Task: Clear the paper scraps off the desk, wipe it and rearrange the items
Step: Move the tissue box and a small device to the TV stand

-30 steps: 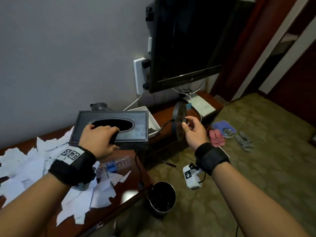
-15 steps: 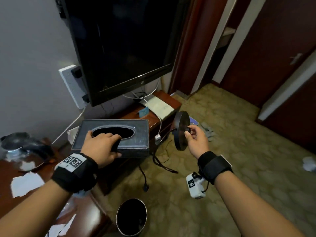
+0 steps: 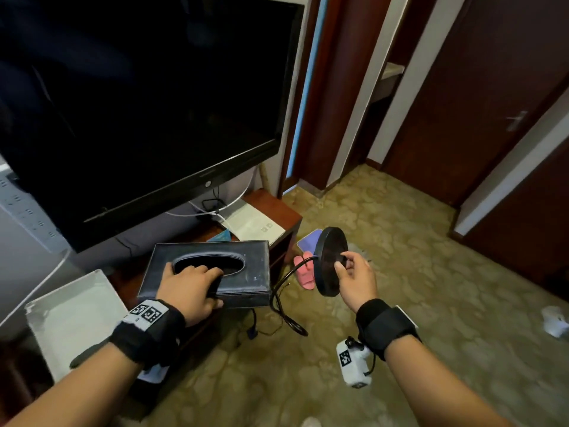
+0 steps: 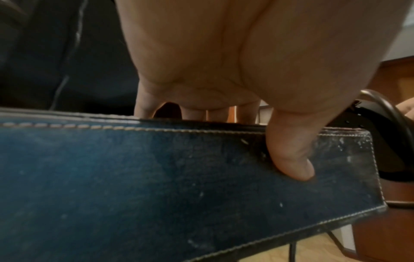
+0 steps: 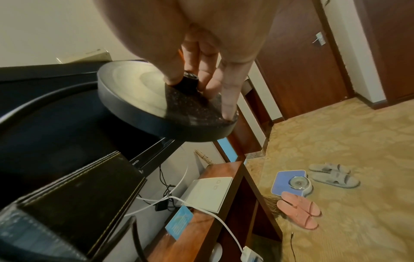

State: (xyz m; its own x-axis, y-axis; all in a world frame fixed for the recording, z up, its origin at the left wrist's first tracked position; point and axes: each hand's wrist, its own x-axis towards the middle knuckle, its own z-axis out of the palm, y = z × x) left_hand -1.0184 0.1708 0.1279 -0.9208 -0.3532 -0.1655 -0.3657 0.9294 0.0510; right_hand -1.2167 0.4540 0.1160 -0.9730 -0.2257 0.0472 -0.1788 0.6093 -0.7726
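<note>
My left hand (image 3: pixel 197 280) grips a black leather tissue box (image 3: pixel 249 272) held in the air, fingers hooked into its oval opening. In the left wrist view the thumb (image 4: pixel 291 159) presses on the box's stitched side (image 4: pixel 156 177). My right hand (image 3: pixel 351 269) pinches the centre knob of a round black disc base (image 3: pixel 326 272), held on edge to the right of the box. Its black cord (image 3: pixel 283 306) hangs down in a loop. The right wrist view shows fingers (image 5: pixel 226 92) resting on the disc (image 5: pixel 134 92). No paper scraps on the desk are in view.
A large dark TV (image 3: pixel 138 103) fills the upper left. A white tray (image 3: pixel 70 315) sits lower left. Below the TV is a low wooden cabinet (image 3: pixel 286 211) with a white box (image 3: pixel 255 224) and cables. Pink slippers (image 5: pixel 298 211), a scale (image 5: pixel 289 180) and grey slippers (image 5: pixel 331 175) lie on the carpet.
The view has swung right, away from the scrap-covered desk and the waste bin. Both hands have carried the tissue box and the disc along, keeping the same grips.
</note>
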